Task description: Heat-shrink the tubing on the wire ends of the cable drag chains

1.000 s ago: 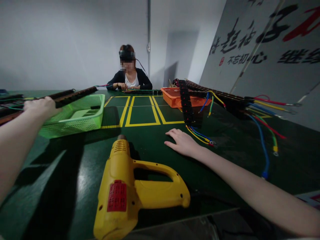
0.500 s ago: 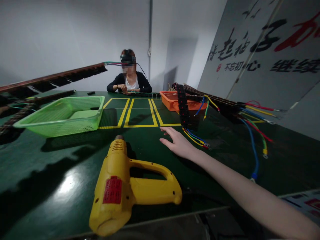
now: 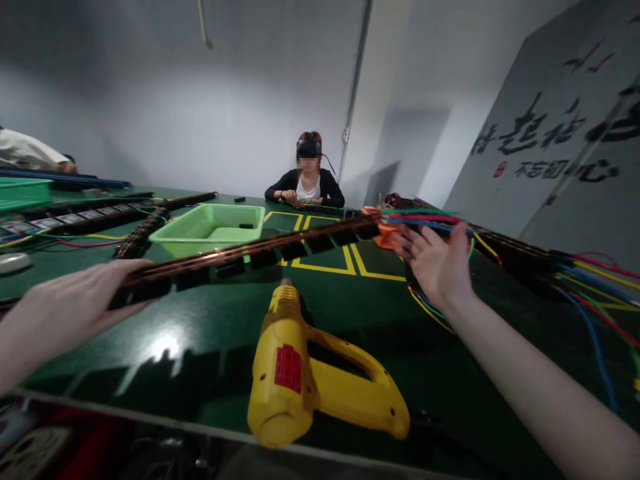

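Note:
A long dark cable chain [image 3: 260, 248] with copper-coloured edges hangs above the green table, running from left to right. My left hand [image 3: 75, 310] is wrapped round its left end. Coloured wires [image 3: 425, 219], green, red and blue, come out of its right end. Beside them my right hand [image 3: 435, 260] is raised with its fingers apart and the thumb up, holding nothing that shows. Below the chain, a yellow heat gun [image 3: 285, 373] lies on the table, its nozzle pointing away from me.
A light green basket [image 3: 210, 230] stands behind the chain. At the right are more chains with wires [image 3: 595, 320], beside an orange basket [image 3: 387, 237] partly hidden by my hand. Further chains [image 3: 95, 215] lie at the left. A person [image 3: 309, 180] sits across the table [image 3: 200, 373].
The view has turned left. My left hand has come into view holding the chain, which has swung lower and across the middle. My right hand has risen to the wires, fingers spread.

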The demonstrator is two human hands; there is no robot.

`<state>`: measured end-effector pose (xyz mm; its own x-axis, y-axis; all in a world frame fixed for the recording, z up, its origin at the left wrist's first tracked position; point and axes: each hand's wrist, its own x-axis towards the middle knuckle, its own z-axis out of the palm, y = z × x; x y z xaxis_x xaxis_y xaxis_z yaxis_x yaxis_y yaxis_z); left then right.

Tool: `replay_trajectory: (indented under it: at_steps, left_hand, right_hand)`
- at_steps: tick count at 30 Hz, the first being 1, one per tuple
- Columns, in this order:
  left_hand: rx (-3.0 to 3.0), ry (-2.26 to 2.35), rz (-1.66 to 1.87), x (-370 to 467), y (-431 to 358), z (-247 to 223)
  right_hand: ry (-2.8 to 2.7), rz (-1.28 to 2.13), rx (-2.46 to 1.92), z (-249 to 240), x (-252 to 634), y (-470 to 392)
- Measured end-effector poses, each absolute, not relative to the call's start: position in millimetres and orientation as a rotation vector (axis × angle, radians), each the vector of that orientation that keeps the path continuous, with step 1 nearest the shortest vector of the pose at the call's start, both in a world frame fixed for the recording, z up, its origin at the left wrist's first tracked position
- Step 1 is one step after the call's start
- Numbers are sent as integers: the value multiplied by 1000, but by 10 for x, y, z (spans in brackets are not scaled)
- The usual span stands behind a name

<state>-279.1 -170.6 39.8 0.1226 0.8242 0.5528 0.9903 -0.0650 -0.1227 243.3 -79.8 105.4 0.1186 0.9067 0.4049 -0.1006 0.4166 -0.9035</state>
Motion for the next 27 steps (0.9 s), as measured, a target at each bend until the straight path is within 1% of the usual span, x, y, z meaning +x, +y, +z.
replay_trajectory:
  at_steps: [3,6,12,16,22,27]
  left_hand:
    - [-2059,-1582,-470,-2478,-1644,388]
    - [-2194,-1477,-415,-2385,-1484,334]
    - [-2260,-1278,-328,-2335,-1165,290]
    - [-2198,-1260,-176,-2301,-967,351]
    - [-2189,-1285,-23,-2542,-777,366]
    - [-2211,-1389,-32,-2802,-784,333]
  right_hand:
    - [-1083,927,-863,980,2514,-973]
    - [-942,920,-895,898,2624,-1162]
    - [-745,769,-1027,977,2760,-1553]
    - [-725,748,-1101,972,2820,-1702]
    - [-772,955,-1336,773,2669,-1804]
    - [-910,1022,-1184,618,2492,-1780]
